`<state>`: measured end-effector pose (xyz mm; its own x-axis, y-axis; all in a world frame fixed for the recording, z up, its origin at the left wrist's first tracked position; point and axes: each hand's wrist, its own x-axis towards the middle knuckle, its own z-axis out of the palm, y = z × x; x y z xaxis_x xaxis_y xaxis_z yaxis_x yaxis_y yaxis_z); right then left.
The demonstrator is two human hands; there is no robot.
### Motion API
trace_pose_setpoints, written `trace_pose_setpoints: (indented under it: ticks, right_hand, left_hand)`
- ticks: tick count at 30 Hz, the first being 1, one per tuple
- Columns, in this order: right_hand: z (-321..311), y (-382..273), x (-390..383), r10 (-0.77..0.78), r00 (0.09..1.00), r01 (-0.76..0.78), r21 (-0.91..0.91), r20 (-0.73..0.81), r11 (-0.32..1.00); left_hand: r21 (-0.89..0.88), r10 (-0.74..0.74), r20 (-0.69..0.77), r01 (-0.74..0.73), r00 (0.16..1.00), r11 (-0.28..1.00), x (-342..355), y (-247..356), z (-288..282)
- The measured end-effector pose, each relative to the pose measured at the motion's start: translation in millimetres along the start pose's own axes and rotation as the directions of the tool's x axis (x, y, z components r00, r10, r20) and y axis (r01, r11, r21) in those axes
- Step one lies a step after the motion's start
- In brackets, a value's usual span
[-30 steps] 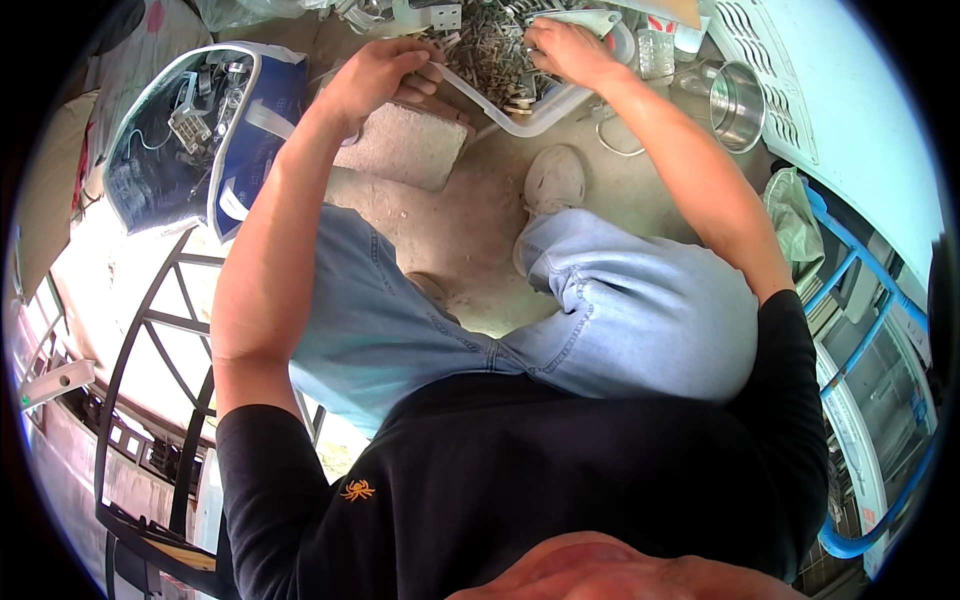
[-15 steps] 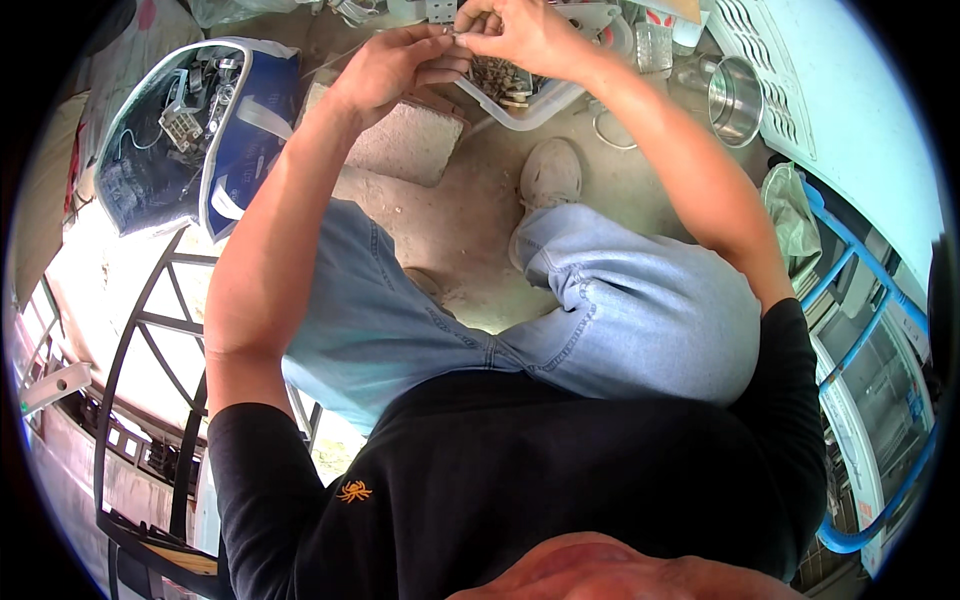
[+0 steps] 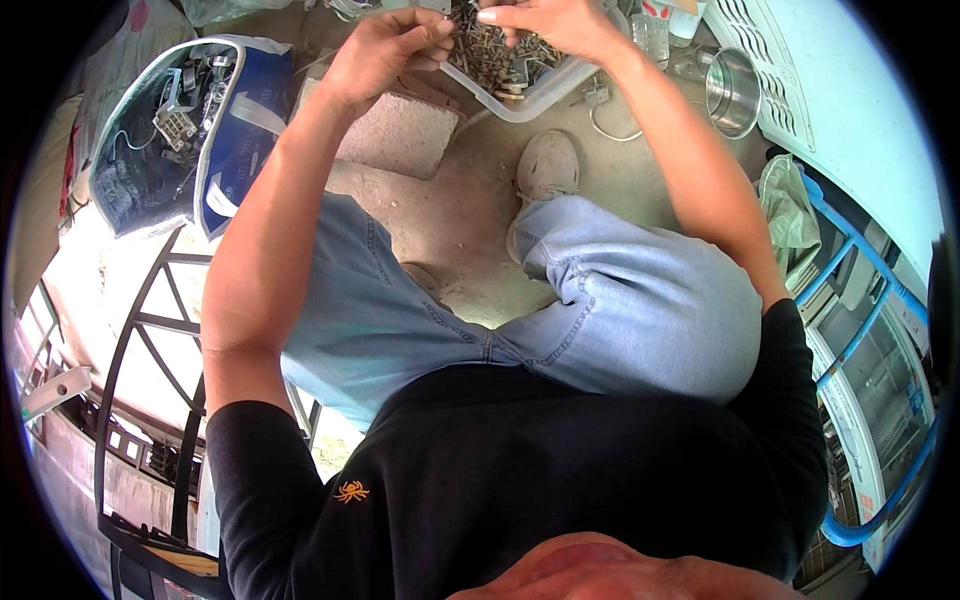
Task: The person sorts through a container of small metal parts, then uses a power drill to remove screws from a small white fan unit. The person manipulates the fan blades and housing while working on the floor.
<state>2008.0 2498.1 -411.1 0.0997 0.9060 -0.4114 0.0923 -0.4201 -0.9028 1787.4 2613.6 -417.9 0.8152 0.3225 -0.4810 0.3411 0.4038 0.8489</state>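
Translucent plastic makes the tub (image 3: 525,113) I watch from afar, set on the floor (image 3: 440,225) with a heap of screw-like metal bits (image 3: 482,50) inside. The left hand (image 3: 390,50) sits at its left rim, thumb and fingers drawn close; the right hand (image 3: 562,22) hangs above the heap, thumb pointing toward the left. Whether either grip pinches a piece I cannot tell — anything there is too small. A loose pinch could drop a bit back among its likes, I judge, and a forearm catching the rim might tip the tub. Dusty concrete-coloured floor carries a pale block (image 3: 395,137) just left of the tub; rightward lies a steel cup (image 3: 733,95) — beyond it, a slotted turquoise panel (image 3: 850,90). Far left stands a blue bag (image 3: 245,150) of metal parts.
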Motion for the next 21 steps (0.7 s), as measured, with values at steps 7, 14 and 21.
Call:
trace_pose_setpoints:
  ticks: [7,14,21]
  right_hand:
    - [-27.6,63.1,-6.8,0.028,0.993,-0.075,-0.425,-0.114,0.902]
    - [-18.0,97.5,-0.9,-0.04,0.999,0.019,-0.865,-0.001,0.501]
    - [-16.6,79.7,7.9,-0.022,0.992,0.125,-0.918,0.126,0.375]
  left_hand:
    - [-0.118,-0.055,-0.05,0.048,0.997,0.992,-3.0,-4.4,-14.1]
    - [-0.032,-0.059,0.002,0.059,0.998,0.998,-1.1,-1.5,-12.4]
    - [0.042,-0.103,-0.044,0.104,0.994,0.994,-4.2,-5.4,-14.6]
